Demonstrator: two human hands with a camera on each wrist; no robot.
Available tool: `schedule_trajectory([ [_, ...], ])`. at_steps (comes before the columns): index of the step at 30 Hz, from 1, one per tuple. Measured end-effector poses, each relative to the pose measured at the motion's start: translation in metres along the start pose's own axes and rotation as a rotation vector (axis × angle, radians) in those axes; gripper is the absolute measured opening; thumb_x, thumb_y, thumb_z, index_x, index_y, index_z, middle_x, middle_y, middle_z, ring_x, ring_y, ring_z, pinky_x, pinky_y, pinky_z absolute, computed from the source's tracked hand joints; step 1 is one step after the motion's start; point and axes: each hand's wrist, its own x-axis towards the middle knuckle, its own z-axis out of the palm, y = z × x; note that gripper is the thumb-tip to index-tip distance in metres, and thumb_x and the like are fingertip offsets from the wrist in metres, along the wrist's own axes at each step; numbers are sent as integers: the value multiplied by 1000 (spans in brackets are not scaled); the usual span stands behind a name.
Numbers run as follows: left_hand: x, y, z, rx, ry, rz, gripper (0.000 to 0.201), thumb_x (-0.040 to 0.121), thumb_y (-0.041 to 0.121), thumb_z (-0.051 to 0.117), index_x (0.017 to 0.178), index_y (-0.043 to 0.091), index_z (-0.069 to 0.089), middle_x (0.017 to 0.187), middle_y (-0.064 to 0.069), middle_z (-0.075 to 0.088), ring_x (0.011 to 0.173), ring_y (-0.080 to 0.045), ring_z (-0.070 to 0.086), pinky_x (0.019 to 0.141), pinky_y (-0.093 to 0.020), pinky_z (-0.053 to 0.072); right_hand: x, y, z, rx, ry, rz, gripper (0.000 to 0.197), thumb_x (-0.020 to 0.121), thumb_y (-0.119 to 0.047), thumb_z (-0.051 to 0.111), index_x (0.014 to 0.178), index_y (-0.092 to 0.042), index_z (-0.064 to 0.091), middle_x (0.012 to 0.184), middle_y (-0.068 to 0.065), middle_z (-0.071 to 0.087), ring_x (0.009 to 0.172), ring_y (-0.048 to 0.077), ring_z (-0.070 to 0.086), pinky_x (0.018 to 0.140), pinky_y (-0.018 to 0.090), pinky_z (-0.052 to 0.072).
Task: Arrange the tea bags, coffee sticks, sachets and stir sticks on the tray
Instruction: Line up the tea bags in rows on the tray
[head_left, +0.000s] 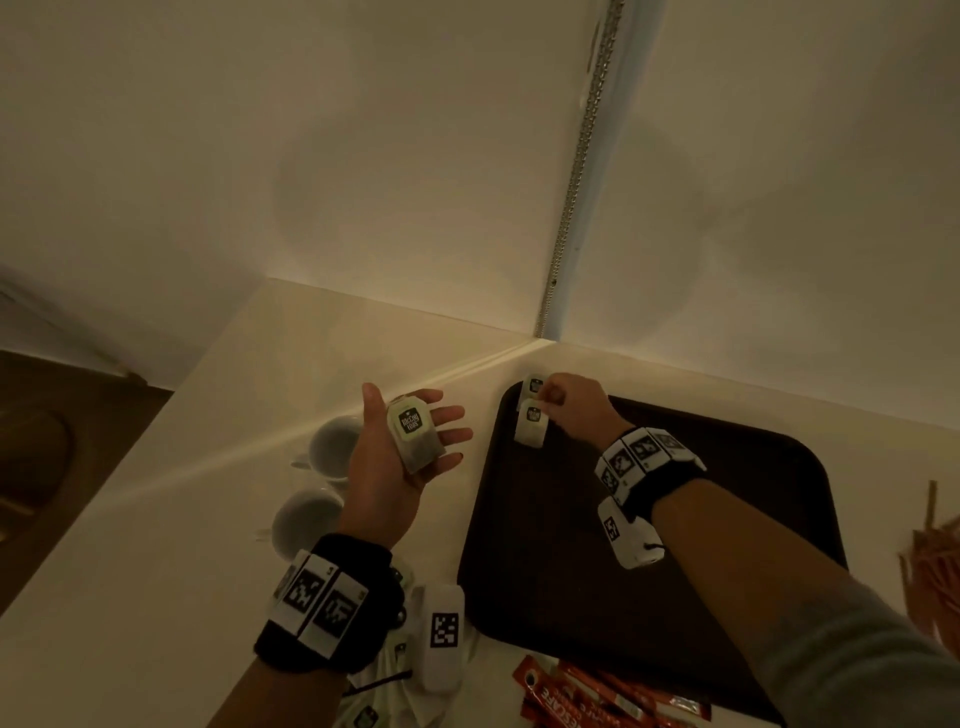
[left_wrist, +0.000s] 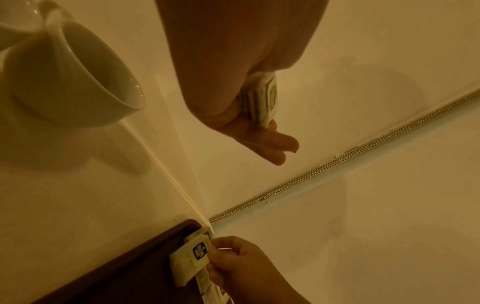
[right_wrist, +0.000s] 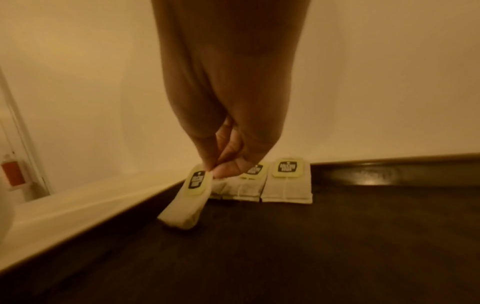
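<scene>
Your right hand (head_left: 563, 410) pinches a tea bag (right_wrist: 187, 197) by its tag at the far-left corner of the dark tray (head_left: 675, 545), bag tilted, its lower end on the tray floor. Two more tea bags (right_wrist: 287, 185) lie flat just beside it along the tray's far rim. Your left hand (head_left: 400, 457), left of the tray, palm up with fingers relaxed, carries a small stack of tea bags (head_left: 413, 434). Coffee sticks (head_left: 597, 696) lie at the tray's near edge; stir sticks (head_left: 930, 566) to its right.

Dim, warm yellowish light fills a corner where two pale walls (head_left: 363, 156) meet. A beaded metal strip (head_left: 576, 176) runs up that corner. The cream bench (head_left: 156, 519) butts against both walls; left of it lies brown floor (head_left: 47, 441).
</scene>
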Motion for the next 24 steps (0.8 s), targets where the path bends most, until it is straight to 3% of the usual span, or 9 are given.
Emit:
schedule_trajectory([
  [5, 5, -3, -3, 14, 13, -13, 69, 94, 63, 15, 97, 12, 62, 84, -7, 73, 67, -19, 69, 51, -23, 53, 13, 3, 6, 30, 66, 24, 10, 85, -11, 66, 93, -5, 65, 99, 11, 66, 86, 16, 56, 75, 25, 44],
  [8, 7, -5, -3, 24, 7, -14, 69, 94, 62, 15, 98, 11, 62, 84, -8, 73, 68, -19, 69, 52, -24, 54, 17, 2, 8, 30, 82, 30, 10, 85, -12, 66, 92, -5, 66, 99, 11, 66, 91, 20, 59, 74, 22, 40],
  [16, 9, -9, 1, 55, -40, -76, 79, 90, 68, 11, 101, 10, 63, 90, -14, 72, 75, -23, 70, 54, -25, 54, 19, -5, 6, 63, 167, 47, 12, 84, -4, 63, 96, -5, 63, 95, 12, 66, 88, 22, 61, 74, 27, 47],
  [18, 9, -8, 3, 76, -52, -97, 80, 91, 68, 10, 100, 10, 64, 90, -14, 72, 76, -22, 70, 53, -24, 54, 11, -20, -1, 114, 220, -25, 11, 86, -8, 63, 96, -6, 63, 90, 7, 65, 79, 16, 58, 77, 30, 50],
  [20, 9, -7, 7, 109, -62, -114, 82, 91, 67, 8, 99, 9, 65, 89, -13, 73, 77, -21, 71, 54, -24, 54, -8, -46, -13, 299, 189, -181, 8, 87, -13, 64, 94, -9, 64, 85, -2, 62, 72, 4, 54, 70, 21, 46],
  [22, 8, -7, 13, 141, -71, -118, 82, 91, 67, 7, 100, 9, 66, 89, -11, 74, 79, -21, 72, 55, -23, 54, -32, -76, -27, 391, 48, -387, 10, 84, -16, 69, 93, -12, 66, 84, -9, 60, 73, -2, 53, 66, 9, 40],
  [24, 5, -5, 19, 158, -79, -106, 79, 91, 66, 10, 104, 11, 65, 91, -9, 74, 81, -21, 72, 56, -24, 54, -51, -96, -34, 312, -97, -536, 23, 77, -21, 77, 96, -16, 66, 89, -4, 61, 80, 3, 54, 67, 9, 41],
])
